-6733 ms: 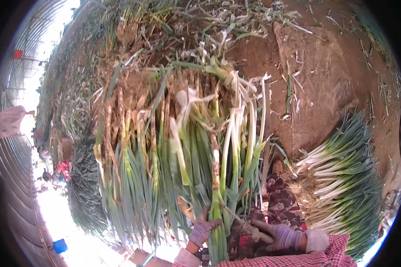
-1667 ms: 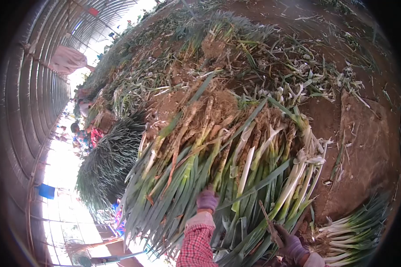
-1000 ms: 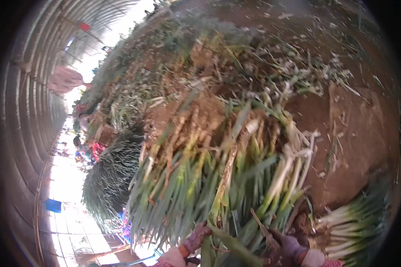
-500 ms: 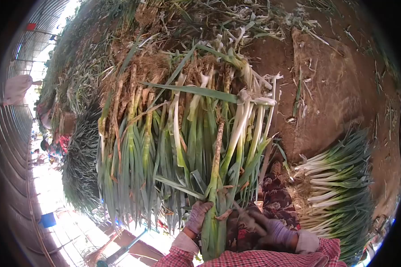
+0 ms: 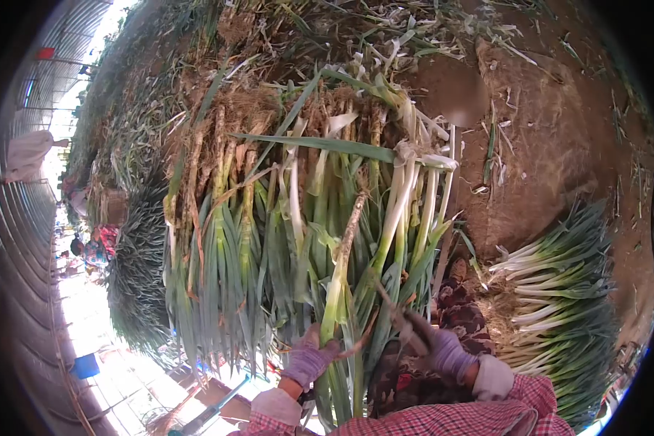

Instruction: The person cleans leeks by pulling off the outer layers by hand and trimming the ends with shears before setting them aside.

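Note:
My left hand (image 5: 311, 359), in a purplish glove, is closed around the green part of a green onion (image 5: 334, 294). The onion stands tilted, its soil-stained root end pointing up and away from me. To its right, my right hand (image 5: 443, 351), gloved too, has curled fingers that are smeared by motion. A thin brownish strip shows at those fingertips, too blurred to name. A dry brown leaf (image 5: 362, 338) hangs off the held onion near my left hand. Just beyond lies a wide row of untrimmed green onions (image 5: 225, 240), roots away from me.
At right, a pile of cleaned green onions (image 5: 552, 298) lies with white ends facing left. Brown sheeting (image 5: 530, 145) covers ground behind it, strewn with scraps. Leaf waste (image 5: 327, 36) heaps up at the back. A blue container (image 5: 86, 365) stands far left; other people are beyond.
The held green onion has shifted left and tilted, more pale stem now showing. My left hand has moved slightly left and turned. My right hand has risen a little, clear of the stalk.

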Motion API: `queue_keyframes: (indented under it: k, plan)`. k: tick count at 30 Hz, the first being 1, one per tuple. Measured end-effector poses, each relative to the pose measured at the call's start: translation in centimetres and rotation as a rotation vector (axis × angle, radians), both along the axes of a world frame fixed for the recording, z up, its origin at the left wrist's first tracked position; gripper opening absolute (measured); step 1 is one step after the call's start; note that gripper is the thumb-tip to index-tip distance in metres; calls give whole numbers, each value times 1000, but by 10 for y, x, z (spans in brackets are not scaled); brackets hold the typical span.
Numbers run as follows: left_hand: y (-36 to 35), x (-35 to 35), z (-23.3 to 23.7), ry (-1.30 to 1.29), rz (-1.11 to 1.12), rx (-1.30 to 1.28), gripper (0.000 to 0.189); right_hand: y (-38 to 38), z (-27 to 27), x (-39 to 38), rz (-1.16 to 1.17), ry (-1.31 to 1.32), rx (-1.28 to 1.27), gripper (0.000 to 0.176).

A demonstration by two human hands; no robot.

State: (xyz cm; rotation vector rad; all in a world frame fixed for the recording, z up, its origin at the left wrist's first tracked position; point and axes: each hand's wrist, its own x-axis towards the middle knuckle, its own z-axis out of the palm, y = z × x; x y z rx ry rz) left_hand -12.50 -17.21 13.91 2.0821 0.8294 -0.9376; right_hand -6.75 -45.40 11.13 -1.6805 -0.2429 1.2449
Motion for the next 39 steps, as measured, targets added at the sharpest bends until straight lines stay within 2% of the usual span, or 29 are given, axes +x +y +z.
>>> queue_keyframes:
  k: [2,3,4,6,7,8,10,11,12,14,16,18,19,20,22,23,24,26,27,29,32,35,36,38,39]
  plan:
    - [2,-5,12,31,-78,68,55,12,-1,9,-57,-23,56,87]
    - [4,-3,19,35,-78,19,61,18,12,7,109,-5,13,89]
    - [5,-5,20,35,-79,22,61,20,23,2,108,-5,17,89]
    - [7,-13,22,21,-53,53,63,24,38,-7,299,-1,34,90]
    - [8,-18,22,25,-48,58,63,21,36,-10,162,-235,98,91]
    - [10,-22,22,-14,15,42,65,18,31,-7,163,-231,100,91]
    - [12,-20,24,-65,78,26,66,16,22,13,-27,220,34,93]
    - [13,-17,29,-74,28,124,68,16,24,2,-1,-11,93,87]
    - [13,-18,34,-71,-21,220,69,18,31,-5,3,-5,95,87]
    - [14,-20,35,-89,-65,258,70,25,47,-17,341,-80,161,81]
    - [12,-13,40,42,-96,335,70,31,29,-23,304,-102,183,78]
    - [13,-25,31,-12,-111,314,71,37,-11,-12,-68,-29,53,78]
    - [10,-25,30,-54,-114,296,73,34,-6,12,66,-9,-43,79]
    - [7,-24,28,-56,-116,294,73,36,-3,8,63,-11,-46,79]
    - [-3,-22,29,24,-37,232,66,43,7,-15,207,-141,111,87]
    - [-5,-21,27,45,3,226,66,45,7,-22,340,-104,48,96]
    - [-5,-23,23,42,3,223,66,46,3,-17,340,-107,44,96]
    - [-2,-30,18,-4,39,190,66,49,-5,-1,87,-21,-4,94]
    - [-4,-29,19,-9,35,188,66,51,-19,9,25,-81,35,90]
    - [-13,-19,29,98,16,161,69,61,-21,21,93,-18,6,90]
    - [-13,-32,18,60,1,187,73,78,-25,21,209,67,-75,89]
    - [-13,-42,10,54,-13,197,76,98,-67,23,-52,-345,38,85]
    - [-13,-40,11,51,-15,197,76,103,-75,28,-54,-347,38,85]
    - [-18,-27,21,82,54,111,73,119,-65,64,141,-112,-206,86]
    - [-18,-29,19,81,56,107,73,120,-70,68,92,-91,-151,86]
